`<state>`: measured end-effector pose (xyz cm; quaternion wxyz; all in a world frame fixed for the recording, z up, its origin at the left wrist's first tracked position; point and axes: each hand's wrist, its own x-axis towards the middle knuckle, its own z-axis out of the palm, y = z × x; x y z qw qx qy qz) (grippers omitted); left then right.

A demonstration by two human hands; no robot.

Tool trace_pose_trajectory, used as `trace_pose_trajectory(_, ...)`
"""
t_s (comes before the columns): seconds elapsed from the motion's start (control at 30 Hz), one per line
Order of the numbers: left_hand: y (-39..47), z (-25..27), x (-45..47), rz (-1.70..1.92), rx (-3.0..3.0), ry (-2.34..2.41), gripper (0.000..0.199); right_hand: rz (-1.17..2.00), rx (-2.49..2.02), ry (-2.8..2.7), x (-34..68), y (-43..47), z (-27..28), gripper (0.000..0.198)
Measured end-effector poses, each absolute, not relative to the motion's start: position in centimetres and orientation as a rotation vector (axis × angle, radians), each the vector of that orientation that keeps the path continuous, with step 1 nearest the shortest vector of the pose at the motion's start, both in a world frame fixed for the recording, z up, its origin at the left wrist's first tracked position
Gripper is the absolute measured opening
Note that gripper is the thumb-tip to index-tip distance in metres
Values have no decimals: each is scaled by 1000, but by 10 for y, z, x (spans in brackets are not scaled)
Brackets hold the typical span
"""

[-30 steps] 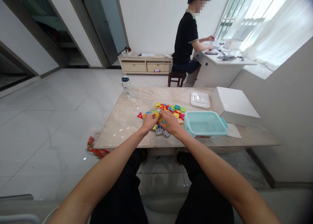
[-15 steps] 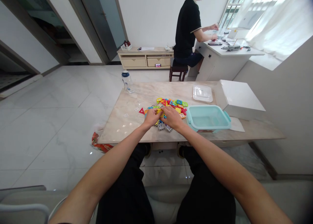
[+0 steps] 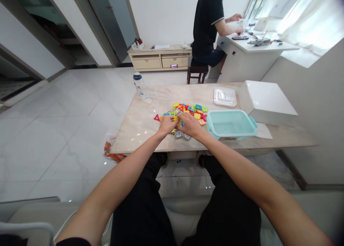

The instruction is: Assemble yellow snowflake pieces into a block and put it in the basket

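Clock directions taken from the hands, 12 = away from wearer.

Delta: mostly viewpoint. Head has tipped down, so the whole scene rides higher in frame. Hands have stayed at the same spot, same two-handed pinch. No visible shift in the loose parts, so the work is at the fingertips, not in sorting; can't confirm any joint closed.

Grip: left hand (image 3: 167, 126) and right hand (image 3: 190, 126) both nearly closed, tips meeting on a small yellow plastic piece (image 3: 176, 119). One part or several: can't tell, fingers cover it. Clearance to the pile also unclear.

Piece is over the heap of multicoloured interlocking plastic shapes (image 3: 191, 109), which spreads from 12 to 3. Grey square lattice pieces (image 3: 178, 134) at 6. Red triangular plastic piece (image 3: 157, 117) at 9, white square lattice tiles (image 3: 151, 116) farther out same way. Pale-teal rectangular plastic tub (image 3: 232, 134) at 3, just beside the heap. All on the beige marbled tabletop (image 3: 145, 136).
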<state>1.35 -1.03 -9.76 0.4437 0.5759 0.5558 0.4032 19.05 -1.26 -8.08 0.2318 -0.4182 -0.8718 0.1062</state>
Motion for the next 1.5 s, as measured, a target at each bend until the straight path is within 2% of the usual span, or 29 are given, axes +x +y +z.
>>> trace_pose_trajectory(0.27,-15,-78,11,989,1410,1291,40,281,-1141,-2299,192,-6,-80,40)
trace_pose_trajectory(0.5,-20,-53,8,941,1021,866,50,321,-1041,-2076,194,7,-74,47)
trace_pose_trajectory(0.63,-19,-55,4,915,927,781,44,351,-951,-2047,200,10,-75,48)
trace_pose_trajectory(0.8,-19,-63,4,929,875,827,35,386,-849,-2029,207,8,-80,48)
trace_pose_trajectory(1.07,-18,-62,14,908,866,854,37,405,-876,-2052,215,4,-78,53)
trace_pose_trajectory(1.2,-16,-64,14,857,959,864,46,380,-1003,-2118,217,5,-76,54)
trace_pose_trajectory(1.33,-15,-67,8,902,1218,1069,59,310,-1082,-2317,216,5,-66,51)
trace_pose_trajectory(1.5,-15,-77,-8,808,1499,1222,56,371,-1174,-2462,206,-6,-62,44)
